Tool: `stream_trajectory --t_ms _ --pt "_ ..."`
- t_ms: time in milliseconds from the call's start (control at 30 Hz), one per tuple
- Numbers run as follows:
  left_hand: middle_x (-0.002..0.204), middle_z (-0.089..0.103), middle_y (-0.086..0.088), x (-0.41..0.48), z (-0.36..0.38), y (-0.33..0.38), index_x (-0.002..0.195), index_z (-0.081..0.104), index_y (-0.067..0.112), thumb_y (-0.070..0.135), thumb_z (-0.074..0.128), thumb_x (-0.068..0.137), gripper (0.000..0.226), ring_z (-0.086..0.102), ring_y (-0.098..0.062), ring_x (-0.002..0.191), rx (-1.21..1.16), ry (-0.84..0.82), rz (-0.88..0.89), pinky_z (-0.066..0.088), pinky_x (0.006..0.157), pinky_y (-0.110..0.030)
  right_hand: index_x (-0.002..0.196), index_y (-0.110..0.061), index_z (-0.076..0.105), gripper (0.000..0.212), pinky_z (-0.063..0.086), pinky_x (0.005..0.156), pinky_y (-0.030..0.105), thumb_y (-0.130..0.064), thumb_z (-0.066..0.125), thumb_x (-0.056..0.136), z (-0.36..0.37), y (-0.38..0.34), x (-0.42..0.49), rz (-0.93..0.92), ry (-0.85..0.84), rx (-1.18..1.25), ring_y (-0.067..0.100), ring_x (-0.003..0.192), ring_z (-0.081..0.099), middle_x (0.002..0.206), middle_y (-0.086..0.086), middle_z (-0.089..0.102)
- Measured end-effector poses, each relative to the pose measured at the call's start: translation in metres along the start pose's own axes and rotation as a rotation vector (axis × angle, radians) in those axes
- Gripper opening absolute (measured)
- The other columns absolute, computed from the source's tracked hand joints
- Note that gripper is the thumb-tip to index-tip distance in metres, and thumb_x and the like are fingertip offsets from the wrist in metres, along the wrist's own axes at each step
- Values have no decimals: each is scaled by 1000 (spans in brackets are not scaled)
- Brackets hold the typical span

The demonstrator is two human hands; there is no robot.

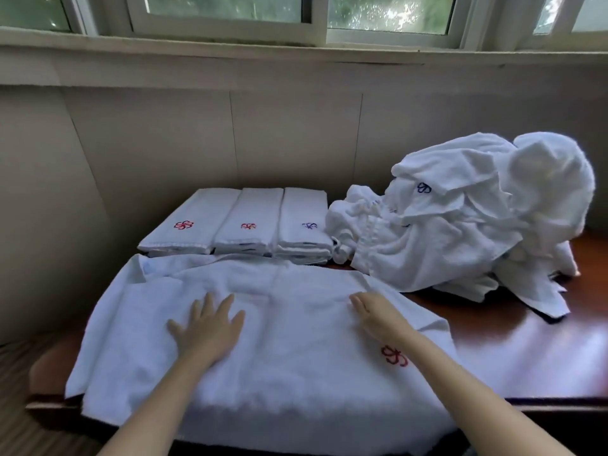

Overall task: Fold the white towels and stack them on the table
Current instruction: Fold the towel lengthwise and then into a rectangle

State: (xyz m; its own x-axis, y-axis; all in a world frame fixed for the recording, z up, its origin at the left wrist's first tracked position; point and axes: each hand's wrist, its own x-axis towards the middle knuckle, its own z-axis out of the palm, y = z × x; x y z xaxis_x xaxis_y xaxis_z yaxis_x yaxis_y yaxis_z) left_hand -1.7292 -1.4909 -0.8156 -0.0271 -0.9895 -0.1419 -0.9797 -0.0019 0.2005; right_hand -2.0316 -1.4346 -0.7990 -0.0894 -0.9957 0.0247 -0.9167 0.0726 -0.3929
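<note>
A white towel [296, 366] lies spread over the near part of the dark wooden table [526, 350], a red flower emblem near its right side. My left hand [207, 327] rests flat on it with fingers spread. My right hand [378, 314] lies flat on the towel to the right, fingers together. Behind the towel stand three stacks of folded white towels [240, 222], two topped with red emblems and one with a blue one. A heap of unfolded white towels [477, 218] sits at the back right.
A pale panelled wall and a window sill run close behind the table. The spread towel hangs over the table's front and left edges. Bare glossy wood shows at the right front, below the heap.
</note>
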Motion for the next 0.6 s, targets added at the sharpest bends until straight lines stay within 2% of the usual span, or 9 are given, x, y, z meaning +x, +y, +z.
stream_trajectory --t_ms 67,133,200,267,333,400,467,600 --pt "160 -6 6 2 0 1 148 5 46 63 14 94 57 -4 -19 147 6 16 -28 4 110 -62 100 -15 62 39 36 91 30 -32 27 104 -15 28 -1 120 40 128 26 114 53 116 8 62" --pt "160 -6 6 4 1 2 148 4 47 64 13 93 58 -5 -20 147 5 19 -45 4 109 -63 98 -13 65 44 37 93 31 -36 28 103 -24 57 -3 258 120 347 29 115 54 110 10 63" --pt "160 -6 6 7 3 1 148 3 47 65 13 92 59 -5 -19 147 9 22 -56 3 109 -64 108 -5 64 44 38 104 38 -33 30 103 -28 75 -9 303 190 595 30 117 55 111 12 64" --pt "160 -5 7 9 6 0 147 4 48 66 13 92 59 -4 -19 147 13 29 -60 3 109 -64 113 -2 62 41 37 107 41 -28 33 103 -28 85 -17 289 231 709 28 115 58 107 9 65" --pt "161 -3 6 11 8 -1 147 5 48 67 14 91 60 -3 -19 147 18 44 -65 5 109 -63 112 -4 63 34 39 103 33 -22 36 103 -28 89 -22 250 232 655 23 111 59 105 5 66" --pt "161 0 5 13 10 0 147 8 47 66 15 92 59 0 -21 147 21 60 -69 6 110 -63 110 -8 65 29 37 87 22 -17 39 102 -28 92 -22 205 226 534 17 105 58 106 4 67" --pt "161 2 4 13 10 2 147 12 45 64 16 93 58 1 -22 147 28 68 -75 8 110 -62 109 -10 66 25 33 78 18 -15 42 100 -29 93 -23 174 233 420 17 104 58 107 2 67" --pt "161 2 1 13 9 9 149 13 40 59 18 96 57 1 -25 147 36 64 -82 7 112 -60 114 -10 65 24 35 81 21 -19 52 96 -28 96 -28 152 212 241 20 112 57 117 5 65"
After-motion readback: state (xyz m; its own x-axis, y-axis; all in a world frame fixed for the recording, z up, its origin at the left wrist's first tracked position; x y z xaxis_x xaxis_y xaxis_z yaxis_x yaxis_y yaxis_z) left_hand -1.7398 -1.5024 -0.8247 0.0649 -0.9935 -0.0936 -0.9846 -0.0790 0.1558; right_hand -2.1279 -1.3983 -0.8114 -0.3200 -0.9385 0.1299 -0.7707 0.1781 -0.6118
